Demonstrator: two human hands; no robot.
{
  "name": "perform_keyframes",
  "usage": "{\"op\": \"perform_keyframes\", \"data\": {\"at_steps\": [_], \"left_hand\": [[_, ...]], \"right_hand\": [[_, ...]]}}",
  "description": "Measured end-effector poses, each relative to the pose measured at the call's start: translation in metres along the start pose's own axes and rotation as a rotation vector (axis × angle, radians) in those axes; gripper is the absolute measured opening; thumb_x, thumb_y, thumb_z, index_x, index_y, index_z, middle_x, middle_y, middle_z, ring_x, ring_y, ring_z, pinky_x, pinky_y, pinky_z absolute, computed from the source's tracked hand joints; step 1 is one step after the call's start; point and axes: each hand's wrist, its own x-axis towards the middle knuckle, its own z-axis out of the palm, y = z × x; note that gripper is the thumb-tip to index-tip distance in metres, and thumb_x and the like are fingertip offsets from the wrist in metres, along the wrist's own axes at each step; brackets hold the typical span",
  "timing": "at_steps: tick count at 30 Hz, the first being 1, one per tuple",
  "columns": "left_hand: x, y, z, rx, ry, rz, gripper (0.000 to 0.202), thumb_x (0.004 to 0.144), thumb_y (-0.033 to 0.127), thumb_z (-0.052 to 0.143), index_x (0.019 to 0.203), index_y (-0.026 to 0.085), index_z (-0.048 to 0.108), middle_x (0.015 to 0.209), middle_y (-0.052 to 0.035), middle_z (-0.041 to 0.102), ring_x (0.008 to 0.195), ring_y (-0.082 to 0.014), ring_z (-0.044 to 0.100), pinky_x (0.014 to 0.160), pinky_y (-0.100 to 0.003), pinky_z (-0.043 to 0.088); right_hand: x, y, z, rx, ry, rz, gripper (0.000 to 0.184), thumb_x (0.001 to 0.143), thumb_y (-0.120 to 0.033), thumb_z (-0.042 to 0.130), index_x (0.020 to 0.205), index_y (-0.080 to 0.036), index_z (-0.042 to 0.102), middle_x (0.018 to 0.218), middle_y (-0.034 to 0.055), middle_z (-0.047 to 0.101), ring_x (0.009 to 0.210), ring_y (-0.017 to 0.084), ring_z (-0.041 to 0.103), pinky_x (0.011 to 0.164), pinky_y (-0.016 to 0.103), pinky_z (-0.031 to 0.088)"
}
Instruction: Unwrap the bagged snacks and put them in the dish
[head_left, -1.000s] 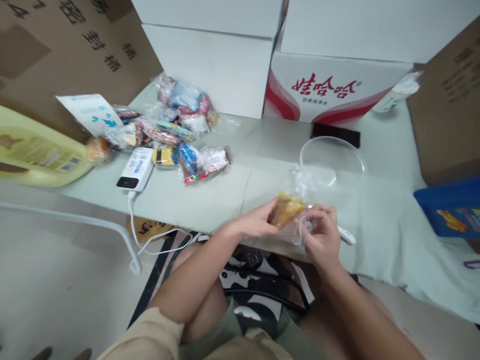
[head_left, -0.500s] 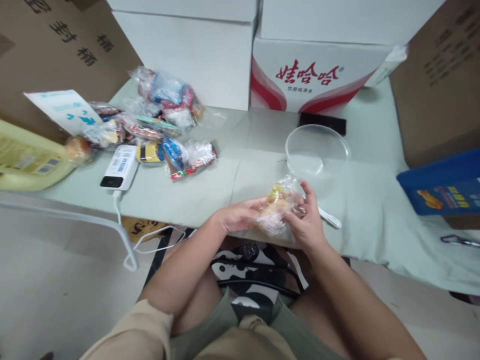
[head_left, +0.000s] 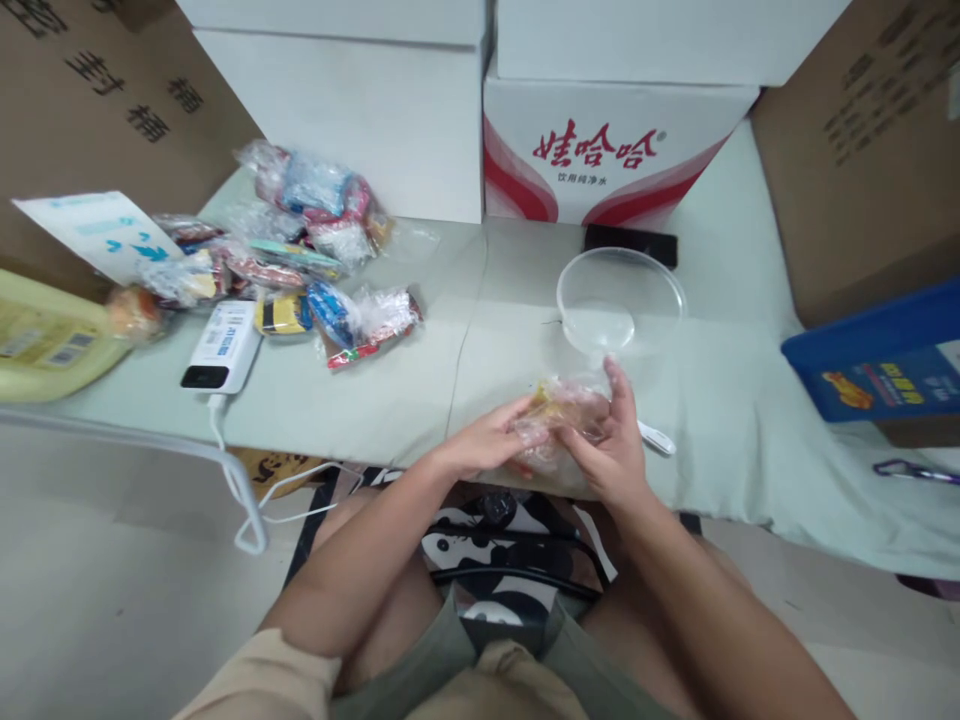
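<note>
Between my two hands, at the table's front edge, is a crinkled clear plastic food wrapper (head_left: 551,410) with yellow print and something pale orange inside. My left hand (head_left: 491,438) grips its left side, thumb on top. My right hand (head_left: 611,450) pinches its right side with the thumb, while a forefinger sticks up. What the wrapper holds is blurred and partly covered by my fingers. Just beyond stands a clear round plastic bowl (head_left: 622,300). The white handle of a utensil (head_left: 657,438) shows to the right of my right hand; its other end is hidden.
A heap of wrapped snacks (head_left: 300,240) lies at the back left, beside a white power bank (head_left: 223,348) with a cable. A black phone (head_left: 634,245) lies behind the bowl. White cartons (head_left: 600,150) line the back. A blue package (head_left: 877,360) stands at the right.
The wrapper is now pressed lower and flatter between my hands, and its upper part no longer sticks up. Both hands still hold it. The view has shifted slightly.
</note>
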Motion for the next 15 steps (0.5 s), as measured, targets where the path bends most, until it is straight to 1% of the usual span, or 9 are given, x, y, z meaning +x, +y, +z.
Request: {"op": "perform_keyframes", "data": {"at_steps": [1,2,4,5,6,7,10,12,15], "left_hand": [[0.000,0.000,0.001,0.004,0.004,-0.012,0.062,0.077,0.034,0.078,0.136,0.024,0.061,0.126,-0.0107,0.068,0.100,-0.0239,0.067,0.073,-0.030,0.057],[0.000,0.000,0.002,0.006,0.011,-0.013,0.060,0.078,0.032,0.077,0.136,0.025,0.061,0.126,-0.0107,0.068,0.095,-0.0218,0.067,0.065,-0.025,0.055],[0.001,0.000,0.004,-0.016,0.038,0.005,0.054,0.079,0.027,0.075,0.132,0.024,0.062,0.122,-0.0103,0.069,0.088,-0.0181,0.066,0.058,-0.020,0.051],[0.002,0.000,0.005,-0.048,0.063,0.014,0.050,0.080,0.025,0.074,0.129,0.023,0.063,0.118,-0.0096,0.069,0.085,-0.0165,0.065,0.057,-0.019,0.050],[0.003,0.000,0.007,-0.093,0.089,0.017,0.048,0.080,0.024,0.073,0.126,0.023,0.063,0.114,-0.0086,0.070,0.081,-0.0152,0.065,0.057,-0.019,0.051],[0.003,0.000,0.008,-0.145,0.111,0.014,0.046,0.080,0.023,0.073,0.125,0.023,0.063,0.110,-0.0074,0.070,0.079,-0.0141,0.065,0.058,-0.020,0.051],[0.002,0.002,0.008,-0.323,0.137,0.006,0.052,0.079,0.023,0.075,0.128,0.026,0.058,0.105,-0.0040,0.070,0.075,-0.0118,0.065,0.063,-0.022,0.053],[-0.001,0.005,0.004,-0.446,0.089,0.023,0.059,0.076,0.021,0.080,0.130,0.029,0.056,0.110,-0.0036,0.070,0.080,-0.0122,0.067,0.071,-0.024,0.055],[-0.009,0.012,-0.006,-0.582,-0.034,0.092,0.068,0.067,0.020,0.086,0.128,0.028,0.058,0.123,-0.0053,0.067,0.096,-0.0162,0.068,0.085,-0.029,0.054]], "right_hand": [[0.000,-0.001,0.000,-0.049,0.028,-0.031,0.075,0.096,-0.032,0.057,0.160,-0.030,0.016,0.125,0.0128,0.070,0.100,0.025,0.074,0.081,0.041,0.063],[0.001,-0.001,0.000,-0.111,0.056,-0.078,0.066,0.096,-0.031,0.057,0.156,-0.029,0.029,0.123,0.0122,0.070,0.102,0.026,0.073,0.083,0.043,0.062],[0.002,-0.003,-0.001,-0.257,0.076,-0.206,0.039,0.095,-0.027,0.058,0.134,-0.030,0.058,0.114,0.0086,0.074,0.109,0.028,0.070,0.092,0.049,0.058],[0.003,-0.004,-0.001,-0.331,0.065,-0.273,0.028,0.094,-0.025,0.058,0.120,-0.031,0.066,0.109,0.0066,0.076,0.112,0.029,0.069,0.095,0.050,0.055],[0.004,-0.004,-0.001,-0.397,0.044,-0.334,0.022,0.093,-0.023,0.057,0.110,-0.031,0.069,0.105,0.0051,0.076,0.116,0.030,0.067,0.097,0.051,0.052],[0.004,-0.004,-0.001,-0.455,0.019,-0.378,0.022,0.093,-0.021,0.056,0.107,-0.031,0.070,0.106,0.0045,0.077,0.119,0.030,0.066,0.098,0.051,0.050],[0.004,-0.001,0.002,-0.578,-0.020,-0.406,0.037,0.092,-0.019,0.052,0.125,-0.030,0.064,0.119,0.0063,0.074,0.130,0.032,0.059,0.102,0.051,0.044],[0.004,0.000,0.005,-0.629,-0.044,-0.406,0.045,0.092,-0.019,0.049,0.134,-0.030,0.059,0.126,0.0068,0.072,0.136,0.033,0.054,0.106,0.053,0.039],[0.009,-0.005,0.013,-0.726,-0.050,-0.428,0.047,0.093,-0.020,0.048,0.136,-0.034,0.058,0.134,0.0052,0.067,0.142,0.034,0.046,0.110,0.055,0.033]]}}
